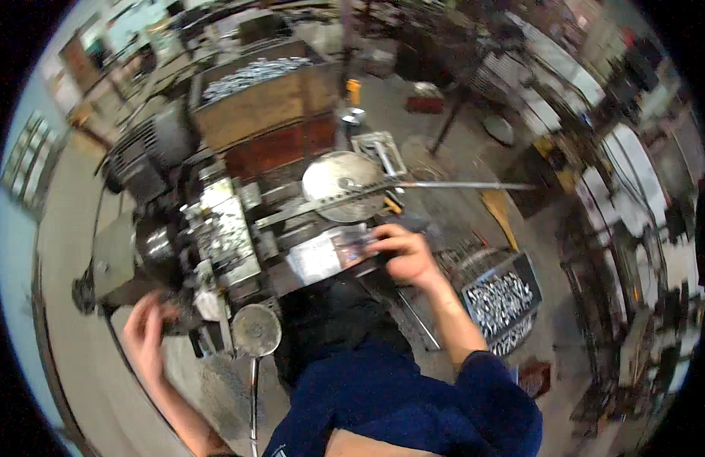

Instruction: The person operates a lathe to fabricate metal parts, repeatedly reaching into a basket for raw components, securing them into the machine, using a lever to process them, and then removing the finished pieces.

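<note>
My right hand [410, 257] is at the right end of a flat, shiny packet or sheet [320, 257], white on the left and brownish on the right. Its fingers are bent together there; what lies between the fingertips is too small to tell. The packet rests in front of my lap, beside the metal machine bed [229, 232]. Over at the left, my left hand [148, 335] hovers by the machine's lower corner, fingers loosely curved and apart, with nothing visible in them. Close to it are a pale block [209, 302] and a round metal disc [256, 330] on a rod.
A motor [156, 145] stands at the machine's far left. Behind it, a large bin [253, 118] holds many small metal parts. A large round plate [341, 183] sits under a perforated bar [322, 204] with a long rod [467, 185]. A crate [526, 268] of metal parts stands at right.
</note>
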The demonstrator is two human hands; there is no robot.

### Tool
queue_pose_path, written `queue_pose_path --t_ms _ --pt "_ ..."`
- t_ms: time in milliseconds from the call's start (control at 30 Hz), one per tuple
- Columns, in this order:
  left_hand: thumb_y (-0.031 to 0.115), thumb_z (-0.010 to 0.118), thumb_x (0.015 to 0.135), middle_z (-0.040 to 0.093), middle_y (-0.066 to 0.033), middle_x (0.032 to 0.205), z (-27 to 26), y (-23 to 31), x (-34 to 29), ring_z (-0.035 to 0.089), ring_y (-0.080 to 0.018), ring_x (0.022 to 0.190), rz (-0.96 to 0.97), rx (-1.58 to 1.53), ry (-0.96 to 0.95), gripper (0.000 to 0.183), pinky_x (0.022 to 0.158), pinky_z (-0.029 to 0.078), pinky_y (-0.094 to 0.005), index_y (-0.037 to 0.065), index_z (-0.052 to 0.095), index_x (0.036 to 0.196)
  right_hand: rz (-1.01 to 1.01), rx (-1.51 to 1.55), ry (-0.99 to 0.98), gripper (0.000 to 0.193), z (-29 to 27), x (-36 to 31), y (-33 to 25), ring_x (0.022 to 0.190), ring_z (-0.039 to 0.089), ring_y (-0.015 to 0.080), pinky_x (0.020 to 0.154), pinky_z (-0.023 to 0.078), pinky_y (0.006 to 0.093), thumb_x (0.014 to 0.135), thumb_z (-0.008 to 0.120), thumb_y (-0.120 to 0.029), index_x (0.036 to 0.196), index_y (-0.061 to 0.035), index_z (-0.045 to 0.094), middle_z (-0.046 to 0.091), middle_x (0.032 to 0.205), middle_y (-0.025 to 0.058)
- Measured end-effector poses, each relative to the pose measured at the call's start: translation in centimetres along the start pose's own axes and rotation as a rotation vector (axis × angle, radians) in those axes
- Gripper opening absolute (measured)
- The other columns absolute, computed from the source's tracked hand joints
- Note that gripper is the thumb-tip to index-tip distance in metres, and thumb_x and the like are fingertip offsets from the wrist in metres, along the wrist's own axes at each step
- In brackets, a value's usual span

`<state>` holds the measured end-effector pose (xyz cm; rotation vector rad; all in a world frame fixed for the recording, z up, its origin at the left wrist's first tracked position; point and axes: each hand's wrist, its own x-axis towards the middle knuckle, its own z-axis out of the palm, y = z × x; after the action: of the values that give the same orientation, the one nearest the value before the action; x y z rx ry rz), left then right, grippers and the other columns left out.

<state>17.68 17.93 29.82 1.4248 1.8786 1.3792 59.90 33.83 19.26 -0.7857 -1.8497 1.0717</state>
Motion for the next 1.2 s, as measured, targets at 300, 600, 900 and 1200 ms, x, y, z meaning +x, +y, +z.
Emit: queue_pose_path --t_ms 300,600,900,1200 --pt "0.036 0.035 0.096 0.064 -0.0164 0.078 11.8 -1.6 -0.1 0.063 -0.0253 0.073 -0.358 -1.013 -0.451 0.050 0.070 0.050 -0.0340 -0.007 0.059 0.091 -0.429 0.078 -0.289 0.039 14.7 8.2 -8.5 0.100 0.053 0.0320 0.087 0.042 0.0364 0.055 0.059 -0.011 0.093 -0.0029 0.065 0.055 0.107 0.0165" --pt "0.026 0.057 0.087 0.060 -0.0052 0.071 11.2 -2.2 0.2 0.060 -0.0135 0.061 -0.318 -0.948 -0.203 0.027 0.058 0.049 -0.0264 -0.001 0.058 0.089 -0.519 -0.134 -0.309 0.045 16.8 8.5 -8.5 0.101 0.053 0.0334 0.087 0.042 0.0383 0.055 0.059 -0.019 0.095 0.0006 0.062 0.051 0.116 0.0210" --pt "0.024 0.066 0.079 0.056 0.0010 0.059 8.3 -3.0 1.0 0.047 -0.0036 0.057 -0.090 -0.248 -0.004 0.029 0.051 0.038 -0.0218 -0.001 0.061 0.068 -0.498 -0.173 -0.574 0.041 18.6 10.9 -9.6 0.096 0.052 0.0354 0.083 0.044 0.0396 0.056 0.060 -0.016 0.093 -0.0007 0.061 0.052 0.108 0.0196" --pt "0.027 0.064 0.081 0.060 -0.0073 0.064 3.0 -4.2 1.6 0.056 -0.0140 0.058 -0.001 0.010 -0.019 0.026 0.055 0.043 -0.0284 0.001 0.065 0.085 -0.529 -0.195 -0.737 0.031 22.4 15.7 -10.8 0.094 0.056 0.0338 0.081 0.046 0.0383 0.053 0.063 -0.010 0.083 -0.0014 0.064 0.056 0.104 0.0181"
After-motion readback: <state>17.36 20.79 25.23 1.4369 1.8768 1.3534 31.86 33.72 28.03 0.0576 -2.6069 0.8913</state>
